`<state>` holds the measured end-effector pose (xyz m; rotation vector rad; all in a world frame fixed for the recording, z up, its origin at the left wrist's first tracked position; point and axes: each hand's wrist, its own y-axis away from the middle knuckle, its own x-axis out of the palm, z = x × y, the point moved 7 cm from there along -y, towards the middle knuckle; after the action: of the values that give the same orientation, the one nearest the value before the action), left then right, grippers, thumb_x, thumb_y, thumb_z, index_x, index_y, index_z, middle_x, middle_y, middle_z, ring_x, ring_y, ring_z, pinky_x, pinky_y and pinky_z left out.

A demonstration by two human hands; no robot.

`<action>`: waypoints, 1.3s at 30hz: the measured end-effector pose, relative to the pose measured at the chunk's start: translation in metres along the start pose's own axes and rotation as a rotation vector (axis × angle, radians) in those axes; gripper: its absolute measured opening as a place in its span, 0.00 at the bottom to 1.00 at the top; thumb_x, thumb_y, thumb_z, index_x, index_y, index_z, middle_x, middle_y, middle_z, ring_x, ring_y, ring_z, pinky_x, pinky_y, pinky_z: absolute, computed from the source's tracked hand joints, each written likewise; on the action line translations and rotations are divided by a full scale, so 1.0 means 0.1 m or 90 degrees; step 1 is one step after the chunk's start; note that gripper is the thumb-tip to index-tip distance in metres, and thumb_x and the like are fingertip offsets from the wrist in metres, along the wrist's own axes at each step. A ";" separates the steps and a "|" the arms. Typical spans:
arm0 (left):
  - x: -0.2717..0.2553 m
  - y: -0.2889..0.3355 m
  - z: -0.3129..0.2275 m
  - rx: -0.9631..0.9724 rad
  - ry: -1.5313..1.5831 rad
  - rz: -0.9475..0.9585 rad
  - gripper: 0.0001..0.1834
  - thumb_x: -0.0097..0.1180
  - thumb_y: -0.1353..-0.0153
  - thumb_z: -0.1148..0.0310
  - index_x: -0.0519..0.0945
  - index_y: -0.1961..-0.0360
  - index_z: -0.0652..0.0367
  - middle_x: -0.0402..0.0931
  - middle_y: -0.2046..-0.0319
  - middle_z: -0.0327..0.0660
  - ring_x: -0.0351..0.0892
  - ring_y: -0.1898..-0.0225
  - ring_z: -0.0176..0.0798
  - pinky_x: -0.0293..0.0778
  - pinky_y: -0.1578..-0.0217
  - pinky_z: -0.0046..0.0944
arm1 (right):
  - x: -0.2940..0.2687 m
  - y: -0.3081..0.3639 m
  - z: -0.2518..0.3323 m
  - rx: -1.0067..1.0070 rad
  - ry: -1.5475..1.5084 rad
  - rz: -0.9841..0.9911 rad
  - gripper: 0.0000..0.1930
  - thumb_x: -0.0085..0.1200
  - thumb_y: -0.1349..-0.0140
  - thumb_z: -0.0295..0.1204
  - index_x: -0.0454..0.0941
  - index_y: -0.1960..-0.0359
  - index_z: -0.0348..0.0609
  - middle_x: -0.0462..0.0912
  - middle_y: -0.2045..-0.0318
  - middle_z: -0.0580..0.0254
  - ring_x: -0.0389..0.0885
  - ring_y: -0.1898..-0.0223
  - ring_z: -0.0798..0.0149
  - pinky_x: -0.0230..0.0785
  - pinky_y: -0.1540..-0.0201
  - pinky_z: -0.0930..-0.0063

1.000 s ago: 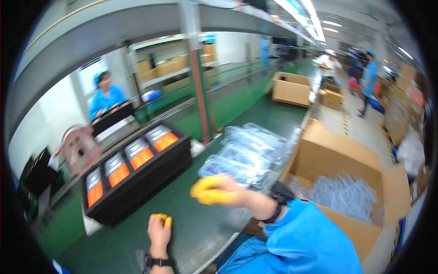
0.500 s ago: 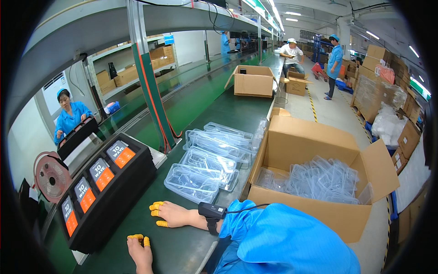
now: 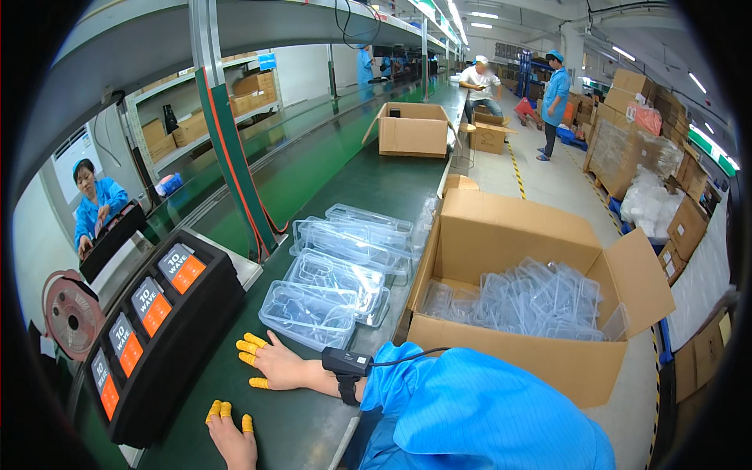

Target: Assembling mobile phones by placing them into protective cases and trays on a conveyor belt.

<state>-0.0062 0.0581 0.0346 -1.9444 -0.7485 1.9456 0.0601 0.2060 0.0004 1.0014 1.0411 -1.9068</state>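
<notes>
My right hand (image 3: 276, 365) lies on the green belt (image 3: 205, 362) with its fingers spread, wearing yellow finger covers. It is close to the nearest of several clear plastic trays (image 3: 307, 315), not holding any. Nearer to me and further left, my left hand (image 3: 233, 440) rests with its fingers stretched out, also in yellow covers. Nothing shows in either hand. To the left of both stands a long black case (image 3: 176, 337), holding a row of packages (image 3: 146, 305) with grey and orange fronts. A dark device is strapped to my right wrist.
A big open cardboard carton (image 3: 509, 360) full of clear plastic pieces (image 3: 540, 301) stands on the right. Further along the belt is another open carton (image 3: 413, 137). A green post (image 3: 227, 157) rises behind the black case, near a round fan (image 3: 72, 313). Co-workers are farther off.
The whole view has shifted, so things sit further left. My right hand's fingers are spread wider, and the left hand's fingers are more stretched. The co-worker at the left has moved their hands.
</notes>
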 end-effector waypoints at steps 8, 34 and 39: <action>0.19 0.07 0.18 -0.154 0.078 0.052 0.19 0.54 0.53 0.75 0.68 0.58 0.69 0.62 0.57 0.53 0.63 0.55 0.53 0.62 0.54 0.43 | 0.08 0.00 -0.07 0.039 0.048 0.039 0.28 0.44 0.45 0.45 0.62 0.47 0.38 0.59 0.43 0.52 0.54 0.41 0.55 0.38 0.42 0.44; 0.25 0.08 0.27 -0.219 0.169 0.076 0.10 0.57 0.54 0.69 0.74 0.72 0.63 0.70 0.70 0.48 0.70 0.65 0.51 0.68 0.64 0.43 | 0.04 0.00 -0.09 -0.001 0.072 -0.031 0.27 0.46 0.48 0.47 0.68 0.52 0.41 0.64 0.46 0.55 0.59 0.43 0.55 0.45 0.46 0.46; 0.28 0.12 0.30 -0.235 0.185 0.097 0.10 0.56 0.53 0.69 0.74 0.72 0.64 0.70 0.70 0.48 0.71 0.66 0.49 0.68 0.65 0.42 | 0.08 0.01 -0.11 0.023 0.061 -0.005 0.26 0.45 0.46 0.46 0.66 0.49 0.42 0.62 0.45 0.56 0.54 0.41 0.55 0.40 0.42 0.44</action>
<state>-0.0356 0.0590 0.0035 -2.5002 -0.9501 1.6334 0.0610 0.2138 -0.0108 1.1204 1.0698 -1.9060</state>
